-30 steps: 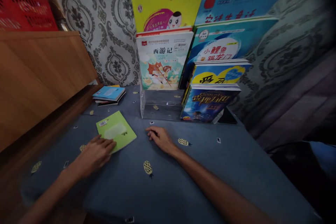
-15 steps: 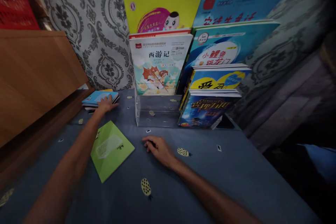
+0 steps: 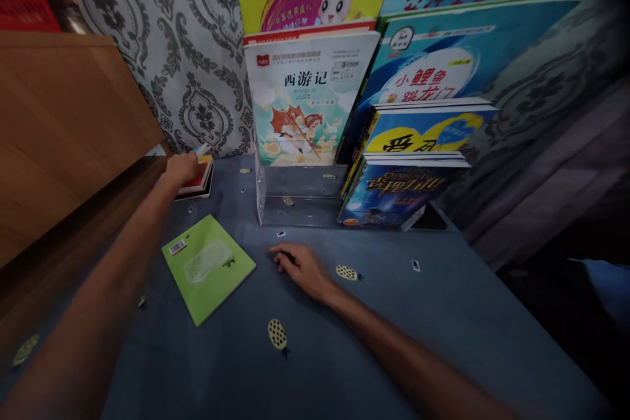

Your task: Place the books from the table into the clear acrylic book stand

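left hand (image 3: 183,167): fingers gripping top blue booklet (image 3: 201,149), tilting it up off small stack (image 3: 199,182) by wall
right hand (image 3: 301,265): loosely curled, empty, resting on cloth (image 3: 394,315)
green book (image 3: 208,266): flat between hands

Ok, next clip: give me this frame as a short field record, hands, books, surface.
left hand: stretched to the far left, fingers on a light blue booklet at the top of the small book stack; grip unclear
right hand: resting on the blue cloth, holding nothing
green booklet: flat on the cloth between the hands, barcode side up
clear stand: upright picture books, front left slot bare
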{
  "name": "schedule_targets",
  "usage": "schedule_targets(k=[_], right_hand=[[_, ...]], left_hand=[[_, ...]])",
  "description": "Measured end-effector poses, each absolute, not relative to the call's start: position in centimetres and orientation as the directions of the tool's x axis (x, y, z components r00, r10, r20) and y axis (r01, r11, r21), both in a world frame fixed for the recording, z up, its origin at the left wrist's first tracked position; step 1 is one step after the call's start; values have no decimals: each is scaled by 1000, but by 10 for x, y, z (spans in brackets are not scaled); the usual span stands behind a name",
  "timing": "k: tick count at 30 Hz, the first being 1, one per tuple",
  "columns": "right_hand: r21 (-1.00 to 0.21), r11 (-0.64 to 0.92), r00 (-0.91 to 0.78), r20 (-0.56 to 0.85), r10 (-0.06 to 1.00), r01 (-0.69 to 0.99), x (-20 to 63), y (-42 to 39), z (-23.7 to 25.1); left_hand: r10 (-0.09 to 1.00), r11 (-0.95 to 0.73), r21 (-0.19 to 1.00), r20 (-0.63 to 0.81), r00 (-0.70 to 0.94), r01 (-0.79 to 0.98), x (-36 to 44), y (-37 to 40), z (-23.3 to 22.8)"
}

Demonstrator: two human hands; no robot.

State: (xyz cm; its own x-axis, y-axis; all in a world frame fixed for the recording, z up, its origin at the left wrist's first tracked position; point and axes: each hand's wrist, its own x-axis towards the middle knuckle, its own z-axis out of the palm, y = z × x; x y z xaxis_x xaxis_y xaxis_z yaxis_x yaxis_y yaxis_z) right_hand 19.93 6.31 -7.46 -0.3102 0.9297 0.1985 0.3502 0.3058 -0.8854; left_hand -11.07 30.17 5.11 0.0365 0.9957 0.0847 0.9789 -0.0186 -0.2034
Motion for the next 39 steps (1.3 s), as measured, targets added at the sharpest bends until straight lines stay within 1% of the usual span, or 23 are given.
schedule_targets(k=[2, 5, 8, 11, 13, 15, 16, 17, 18, 19, 20, 24, 27, 30, 32, 34, 36, 39], right_hand=[[-883, 312, -312, 203, 928, 352, 199, 63, -74], [-874, 325, -315, 214, 925, 361, 199, 64, -74], [-872, 323, -315, 210, 926, 368, 199, 64, -74], [-876, 322, -316, 211, 925, 359, 198, 63, -74], [-877, 323, -316, 213, 924, 355, 198, 63, -74], [-882, 316, -317, 207, 926, 350, 198, 63, -74], [-884, 313, -318, 202, 926, 348, 198, 63, -75], [-885, 311, -320, 200, 926, 346, 198, 63, -75], [-885, 313, -322, 202, 925, 345, 197, 63, -75], [-883, 318, -321, 207, 924, 345, 197, 63, -76], [-880, 325, -323, 213, 922, 346, 196, 63, -76], [-868, 333, -310, 223, 924, 369, 194, 62, -77], [-808, 368, -279, 262, 924, 459, 197, 59, -73], [-672, 446, -300, 330, 895, 591, 208, 52, -68], [-582, 446, -311, 322, 894, 680, 221, 47, -65], [-518, 410, -292, 297, 909, 750, 237, 44, -65], [-497, 374, -259, 286, 923, 783, 252, 41, -67], [-540, 301, -165, 285, 944, 786, 271, 40, -71]], left_hand=[[992, 38, -199, 124, -13, 979, -109, 304, 53], [991, 40, -171, 136, -17, 985, -100, 301, 35], [995, -15, -129, 95, 27, 992, -93, 292, 13], [990, -111, -69, 78, 117, 991, -97, 275, 0], [982, -163, -33, 88, 166, 986, -108, 252, -9], [980, -181, -1, 88, 181, 983, -121, 219, -22], [980, -181, 15, 82, 179, 983, -127, 200, -30], [984, -162, 60, 83, 156, 985, -133, 180, -38], [991, -118, 83, 72, 112, 990, -138, 160, -45], [994, -97, 86, 63, 91, 992, -141, 143, -52], [993, -109, 88, 62, 104, 990, -142, 128, -56], [978, -206, 87, 50, 202, 975, -133, 93, -59], [956, -291, 91, 62, 286, 952, -114, 81, -56], [914, -402, 110, 105, 392, 909, -88, 69, -57], [876, -480, 134, 122, 466, 867, -66, 62, -57], [833, -553, 163, 119, 540, 817, -40, 59, -57], [790, -612, 187, 116, 602, 768, -11, 60, -56], [743, -668, 217, 136, 656, 712, 31, 69, -57]])
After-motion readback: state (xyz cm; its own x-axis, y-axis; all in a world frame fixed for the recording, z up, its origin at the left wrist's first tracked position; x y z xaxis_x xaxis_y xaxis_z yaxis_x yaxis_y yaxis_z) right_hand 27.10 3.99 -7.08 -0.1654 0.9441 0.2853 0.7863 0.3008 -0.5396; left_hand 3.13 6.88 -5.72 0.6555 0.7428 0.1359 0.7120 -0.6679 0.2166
